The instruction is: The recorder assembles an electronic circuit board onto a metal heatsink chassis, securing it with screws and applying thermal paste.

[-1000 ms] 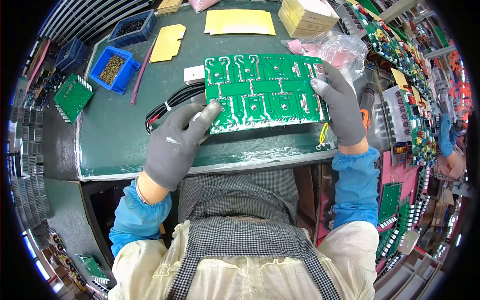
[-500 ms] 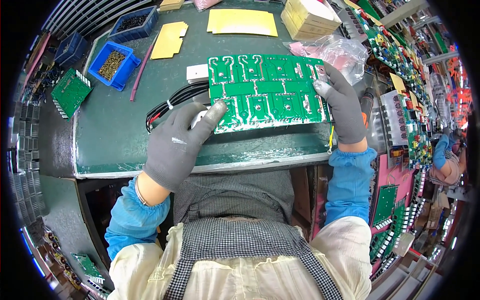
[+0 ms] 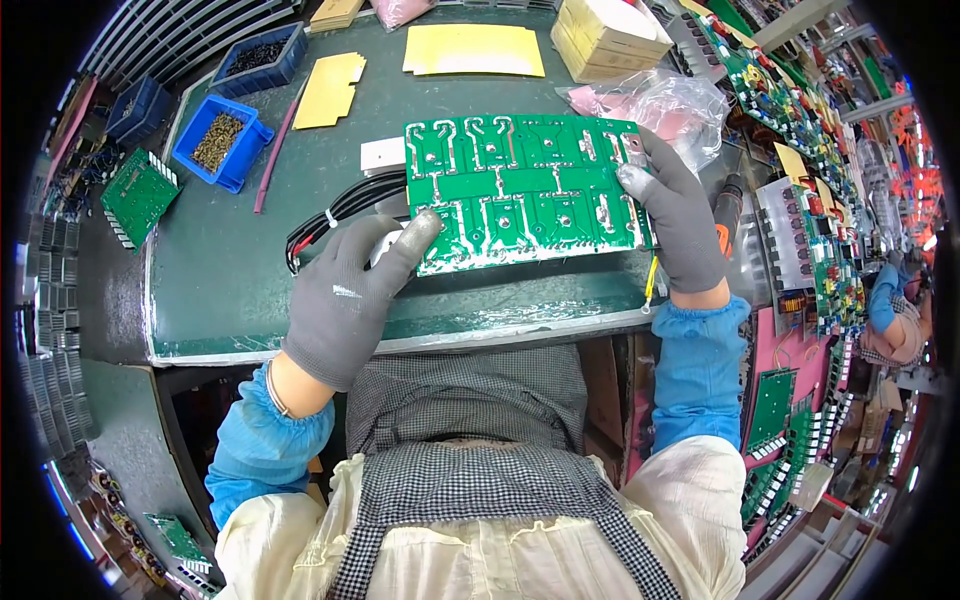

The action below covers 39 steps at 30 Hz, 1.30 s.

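Observation:
A large green circuit board (image 3: 525,190) with silver solder traces lies flat over the dark green worktable (image 3: 230,290). My left hand (image 3: 350,300), in a grey glove, grips the board's lower left corner with thumb on top. My right hand (image 3: 675,215), also gloved in grey, holds the board's right edge, fingers curled over it. A bundle of black cables (image 3: 335,215) with a red end runs under the board's left side. A small white block (image 3: 382,155) lies just left of the board.
Blue bins of small parts (image 3: 222,145) and a smaller green board (image 3: 138,195) sit at the left. Yellow sheets (image 3: 475,50), a stack of yellow pads (image 3: 610,30) and a clear plastic bag (image 3: 660,100) lie behind. Racks of circuit boards (image 3: 800,150) line the right, where another person (image 3: 895,320) works.
The board has shifted slightly in my hands, and my left thumb now presses further onto its lower left corner. Both hands keep their hold.

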### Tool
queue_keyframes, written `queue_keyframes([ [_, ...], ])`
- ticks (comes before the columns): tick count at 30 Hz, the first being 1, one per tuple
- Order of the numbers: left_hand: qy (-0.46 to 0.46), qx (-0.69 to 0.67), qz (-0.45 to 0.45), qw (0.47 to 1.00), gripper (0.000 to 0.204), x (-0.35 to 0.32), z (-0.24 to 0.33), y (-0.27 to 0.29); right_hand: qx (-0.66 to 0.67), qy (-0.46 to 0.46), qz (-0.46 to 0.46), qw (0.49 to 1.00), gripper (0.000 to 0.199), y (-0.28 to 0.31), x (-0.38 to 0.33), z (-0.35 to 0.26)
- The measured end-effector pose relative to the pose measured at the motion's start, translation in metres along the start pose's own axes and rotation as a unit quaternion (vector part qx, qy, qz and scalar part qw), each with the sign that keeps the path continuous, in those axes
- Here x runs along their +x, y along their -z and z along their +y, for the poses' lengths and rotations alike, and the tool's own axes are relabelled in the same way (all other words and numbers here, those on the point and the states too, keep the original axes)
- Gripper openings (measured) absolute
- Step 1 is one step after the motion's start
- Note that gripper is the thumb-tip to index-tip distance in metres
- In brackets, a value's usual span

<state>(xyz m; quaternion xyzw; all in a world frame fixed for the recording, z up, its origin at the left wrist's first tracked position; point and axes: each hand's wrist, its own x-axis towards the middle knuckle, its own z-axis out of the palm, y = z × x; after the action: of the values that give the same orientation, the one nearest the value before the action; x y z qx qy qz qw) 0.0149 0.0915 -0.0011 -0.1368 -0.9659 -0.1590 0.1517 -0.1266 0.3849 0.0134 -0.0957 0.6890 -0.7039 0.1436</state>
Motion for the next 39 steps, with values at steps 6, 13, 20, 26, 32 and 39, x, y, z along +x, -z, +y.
queue_keyframes([
  [6,-0.015,0.011,0.019,1.000,0.062,0.002,-0.001,0.000,-0.010,0.022,-0.008,1.000,0.050,-0.002,0.002,0.001],
  [13,-0.021,0.013,0.023,0.999,0.054,0.005,0.003,0.004,-0.008,0.015,-0.012,1.000,0.049,0.005,0.005,0.004],
  [20,-0.021,0.015,0.013,1.000,0.052,0.004,0.003,0.008,-0.122,0.041,-0.011,0.992,0.052,0.006,0.000,-0.002],
  [26,-0.027,0.008,0.031,0.999,0.053,0.002,0.004,0.008,-0.386,0.342,0.095,0.852,0.044,-0.042,-0.075,-0.046],
  [32,-0.034,0.015,0.027,0.999,0.056,0.002,-0.004,0.006,-0.466,0.385,-0.101,0.790,0.046,-0.124,-0.085,-0.009],
  [39,-0.032,0.002,0.030,0.999,0.058,-0.006,-0.009,0.009,-0.490,0.348,-0.068,0.796,0.042,-0.146,-0.086,0.003],
])
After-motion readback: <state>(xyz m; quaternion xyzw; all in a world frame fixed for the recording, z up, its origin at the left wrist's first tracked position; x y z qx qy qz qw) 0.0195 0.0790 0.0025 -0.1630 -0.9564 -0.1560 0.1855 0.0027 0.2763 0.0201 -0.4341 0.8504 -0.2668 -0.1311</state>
